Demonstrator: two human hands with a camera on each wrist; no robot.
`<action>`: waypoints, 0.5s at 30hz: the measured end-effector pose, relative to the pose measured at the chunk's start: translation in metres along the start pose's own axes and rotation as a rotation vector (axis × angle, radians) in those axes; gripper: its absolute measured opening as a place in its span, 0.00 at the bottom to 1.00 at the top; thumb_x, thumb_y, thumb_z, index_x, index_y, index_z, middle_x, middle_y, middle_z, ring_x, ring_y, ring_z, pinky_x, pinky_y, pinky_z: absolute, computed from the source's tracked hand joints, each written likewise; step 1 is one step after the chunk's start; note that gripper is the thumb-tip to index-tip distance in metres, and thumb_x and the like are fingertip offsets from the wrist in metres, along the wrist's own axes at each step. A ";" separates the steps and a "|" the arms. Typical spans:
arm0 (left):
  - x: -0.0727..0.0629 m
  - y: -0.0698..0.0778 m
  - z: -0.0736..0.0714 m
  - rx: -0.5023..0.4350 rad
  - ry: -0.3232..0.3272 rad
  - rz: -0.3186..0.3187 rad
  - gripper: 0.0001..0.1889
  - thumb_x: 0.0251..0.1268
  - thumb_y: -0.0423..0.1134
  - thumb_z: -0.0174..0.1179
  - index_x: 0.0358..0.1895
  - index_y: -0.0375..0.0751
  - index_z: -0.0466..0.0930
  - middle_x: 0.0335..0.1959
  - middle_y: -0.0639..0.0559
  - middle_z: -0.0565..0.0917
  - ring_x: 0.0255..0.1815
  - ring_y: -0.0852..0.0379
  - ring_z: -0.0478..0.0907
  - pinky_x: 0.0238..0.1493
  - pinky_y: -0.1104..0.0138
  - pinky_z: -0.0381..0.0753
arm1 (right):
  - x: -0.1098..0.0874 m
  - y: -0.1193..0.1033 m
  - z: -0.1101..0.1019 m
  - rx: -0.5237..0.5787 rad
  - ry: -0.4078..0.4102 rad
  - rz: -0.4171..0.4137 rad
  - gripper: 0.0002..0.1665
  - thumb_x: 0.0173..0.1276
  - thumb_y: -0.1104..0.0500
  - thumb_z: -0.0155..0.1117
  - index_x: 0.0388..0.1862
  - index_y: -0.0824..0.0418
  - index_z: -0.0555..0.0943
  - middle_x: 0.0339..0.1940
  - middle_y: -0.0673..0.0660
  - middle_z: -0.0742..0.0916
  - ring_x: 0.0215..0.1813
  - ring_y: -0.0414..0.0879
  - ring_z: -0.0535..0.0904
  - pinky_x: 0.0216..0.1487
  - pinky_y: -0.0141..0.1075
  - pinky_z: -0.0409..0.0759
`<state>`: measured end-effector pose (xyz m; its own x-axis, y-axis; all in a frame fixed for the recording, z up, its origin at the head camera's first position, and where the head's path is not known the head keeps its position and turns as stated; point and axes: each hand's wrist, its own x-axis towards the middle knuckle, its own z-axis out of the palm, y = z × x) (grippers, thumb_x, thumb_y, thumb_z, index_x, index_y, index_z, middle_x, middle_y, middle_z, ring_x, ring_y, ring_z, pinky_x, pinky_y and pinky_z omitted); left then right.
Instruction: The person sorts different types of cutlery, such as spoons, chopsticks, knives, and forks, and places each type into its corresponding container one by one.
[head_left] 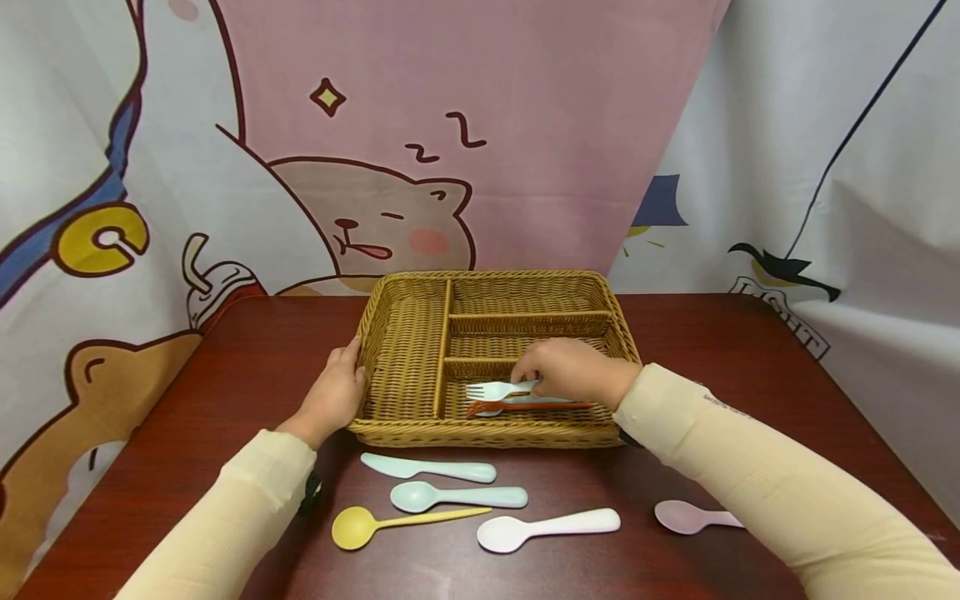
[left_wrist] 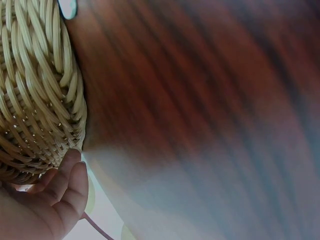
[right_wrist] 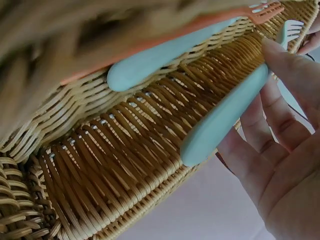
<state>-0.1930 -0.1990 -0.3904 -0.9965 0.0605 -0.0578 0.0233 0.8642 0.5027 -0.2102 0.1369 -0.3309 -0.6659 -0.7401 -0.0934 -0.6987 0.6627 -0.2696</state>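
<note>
My right hand (head_left: 573, 369) pinches a light blue fork (head_left: 492, 390) between thumb and fingers, over the front right compartment of a wicker basket (head_left: 408, 358). The right wrist view shows the fork's rounded handle (right_wrist: 225, 117) slanting across the fingers. Below it in that compartment lie an orange fork (head_left: 517, 406) and another light blue utensil (right_wrist: 150, 60), whose head is mostly hidden. At the basket's left side, my left hand (head_left: 335, 392) rests with its fingers (left_wrist: 75, 185) extended along the outer wall.
In front of the basket lie a pale green knife (head_left: 431, 470), a pale green spoon (head_left: 480, 497), a yellow spoon (head_left: 354, 528) and a white spoon (head_left: 573, 522). A pink spoon (head_left: 678, 517) lies partly under the right sleeve. A printed curtain (head_left: 540, 167) hangs behind the table.
</note>
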 end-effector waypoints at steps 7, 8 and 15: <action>0.001 -0.001 0.001 -0.004 0.004 0.002 0.29 0.78 0.35 0.35 0.76 0.30 0.39 0.69 0.28 0.55 0.68 0.35 0.63 0.65 0.46 0.64 | 0.003 -0.001 0.001 -0.018 -0.040 -0.029 0.15 0.57 0.66 0.72 0.44 0.56 0.87 0.29 0.46 0.82 0.30 0.37 0.72 0.32 0.33 0.73; 0.001 -0.001 0.001 -0.004 0.005 0.003 0.29 0.78 0.35 0.35 0.76 0.30 0.39 0.69 0.28 0.56 0.68 0.35 0.63 0.65 0.46 0.64 | 0.004 -0.001 0.002 -0.018 -0.048 -0.032 0.15 0.57 0.66 0.72 0.43 0.56 0.87 0.27 0.46 0.81 0.29 0.37 0.71 0.31 0.32 0.72; 0.000 -0.002 0.001 -0.012 -0.003 0.004 0.29 0.79 0.35 0.35 0.77 0.31 0.39 0.69 0.28 0.55 0.68 0.35 0.62 0.65 0.46 0.65 | 0.007 -0.001 0.002 -0.020 -0.112 -0.033 0.11 0.56 0.67 0.73 0.38 0.56 0.87 0.20 0.44 0.72 0.25 0.38 0.63 0.30 0.32 0.67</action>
<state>-0.1930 -0.2002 -0.3919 -0.9961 0.0657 -0.0584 0.0266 0.8580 0.5130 -0.2138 0.1305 -0.3327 -0.6098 -0.7689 -0.1921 -0.7255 0.6391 -0.2553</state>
